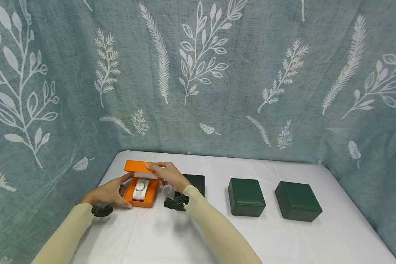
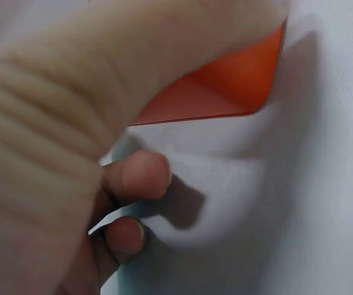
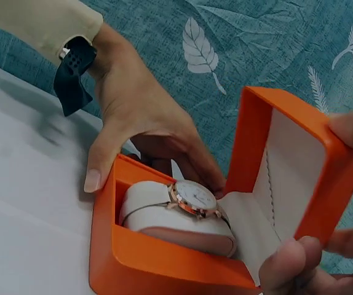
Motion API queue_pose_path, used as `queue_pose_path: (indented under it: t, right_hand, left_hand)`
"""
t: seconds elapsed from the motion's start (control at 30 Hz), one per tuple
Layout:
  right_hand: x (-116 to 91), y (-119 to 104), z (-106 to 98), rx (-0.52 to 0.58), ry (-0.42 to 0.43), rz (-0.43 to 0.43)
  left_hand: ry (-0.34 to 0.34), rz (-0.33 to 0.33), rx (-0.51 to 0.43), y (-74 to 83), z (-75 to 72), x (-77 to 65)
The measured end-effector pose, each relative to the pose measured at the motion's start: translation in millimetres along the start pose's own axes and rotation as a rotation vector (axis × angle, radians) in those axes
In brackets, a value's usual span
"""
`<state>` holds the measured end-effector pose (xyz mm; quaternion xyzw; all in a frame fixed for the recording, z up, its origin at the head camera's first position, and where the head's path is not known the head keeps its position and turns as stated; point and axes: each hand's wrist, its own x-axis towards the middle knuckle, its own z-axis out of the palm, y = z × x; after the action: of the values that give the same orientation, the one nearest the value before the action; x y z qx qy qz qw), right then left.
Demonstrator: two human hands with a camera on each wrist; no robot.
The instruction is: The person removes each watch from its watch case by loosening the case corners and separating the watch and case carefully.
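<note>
- Closest to the camera: two cream sleeves (image 1: 64,234) reaching over a white tabletop (image 1: 151,238), with a black wristband (image 1: 101,211) showing at each cuff.
- Left hand (image 1: 107,192) is wrapped round the left side of an orange box (image 1: 141,204), fingers spread pretty wide: thumb on the front corner, index finger back near the hinge. The left wrist cam has two more fingertips loosely bent beside the box.
- The box sits at the left part of the tabletop, open. Inside there's a watch (image 3: 195,198) with a rose-gold case, strapped round a white cushion (image 3: 149,216), face up.
- Right hand (image 1: 169,176) has the lid (image 1: 136,166) pinched at its right end, fingers nearly closed, lid tilted up with its pale lining showing.
- Partly behind the right wrist: a dark box (image 1: 197,183).
- Off to the right, two closed green boxes (image 1: 247,197), well apart from the orange one.
- Way at the back, a blue-green curtain (image 1: 244,73) with white leaf prints.
</note>
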<state>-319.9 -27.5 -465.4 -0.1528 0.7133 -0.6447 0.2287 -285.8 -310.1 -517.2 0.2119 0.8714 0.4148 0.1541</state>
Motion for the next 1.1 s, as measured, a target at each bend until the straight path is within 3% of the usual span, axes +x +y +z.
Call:
queue_pose_path:
  t: [0.17,0.43,0.8,1.1]
  right_hand:
    - [-2,0,2,0.047,0.041,0.033]
    - [-1,-2,3,0.066,0.089,0.078]
    - [0,-10,3,0.123,0.084,0.145]
    - [3,-14,5,0.178,0.142,0.193]
  left_hand:
    - [-0.006,-0.016,-0.021,2.3,3.4,-1.8]
    - [-0.024,-0.036,0.032,2.9,0.3,0.1]
    - [-0.037,-0.061,0.021,7.2,-1.0,0.5]
    - [-0.045,-0.038,0.027,7.3,-3.4,-0.2]
